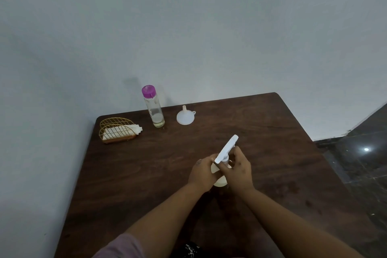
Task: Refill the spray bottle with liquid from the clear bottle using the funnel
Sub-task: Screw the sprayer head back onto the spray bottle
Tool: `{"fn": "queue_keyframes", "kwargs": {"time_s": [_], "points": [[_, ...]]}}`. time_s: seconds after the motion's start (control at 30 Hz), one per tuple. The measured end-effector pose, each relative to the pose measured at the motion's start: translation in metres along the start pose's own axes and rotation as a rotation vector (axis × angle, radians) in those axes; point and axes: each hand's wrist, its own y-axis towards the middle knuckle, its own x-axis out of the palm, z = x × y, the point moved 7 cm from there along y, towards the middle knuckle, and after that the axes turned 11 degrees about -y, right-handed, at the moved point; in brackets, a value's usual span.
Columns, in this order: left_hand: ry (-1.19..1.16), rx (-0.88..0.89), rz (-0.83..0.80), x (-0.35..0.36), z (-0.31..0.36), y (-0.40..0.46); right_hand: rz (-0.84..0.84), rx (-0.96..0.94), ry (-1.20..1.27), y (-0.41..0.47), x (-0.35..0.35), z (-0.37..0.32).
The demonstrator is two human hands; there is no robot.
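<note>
We have the spray bottle (219, 181) standing near the middle of the dark wooden table (272, 153), and both of our hands are on it. Our left hand (202, 174) wraps around the pale body of the bottle, fingers curled on it. Our right hand (239, 168) grips the neck just under the white spray head (227, 148), fingers curled around the collar. The spray head points up and away from us, toward the far right, and it sits on the bottle.

The clear bottle (154, 111) stands upright at the far edge of the table, close to the wall, with its purple cap (148, 91) on and a little pale liquid at the bottom. Just to its right the white funnel (185, 116) rests mouth down, spout up, apart from the bottle. To the left a gold wire holder (117, 130) with white napkins (125, 131) sits near the table's far left corner
</note>
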Motion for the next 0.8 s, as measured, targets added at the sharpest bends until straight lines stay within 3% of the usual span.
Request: {"fn": "queue_keyframes", "kwargs": {"time_s": [0.1, 0.23, 0.33, 0.6, 0.8], "points": [[0.019, -0.02, -0.013, 0.001, 0.001, 0.001, -0.062, 0.009, -0.125, 0.009, -0.003, 0.008], [0.004, -0.03, -0.047, 0.0, 0.003, 0.001, -0.215, -0.194, -0.166, -0.007, 0.008, 0.004], [0.011, -0.037, -0.049, -0.001, 0.001, 0.003, -0.24, -0.172, -0.204, -0.008, 0.014, 0.003], [0.125, 0.004, -0.005, 0.001, 0.003, -0.001, -0.027, -0.074, -0.497, -0.007, 0.012, -0.002], [0.189, -0.075, -0.084, -0.003, 0.004, 0.012, -0.057, 0.034, -0.185, 0.008, 0.017, -0.002]]}}
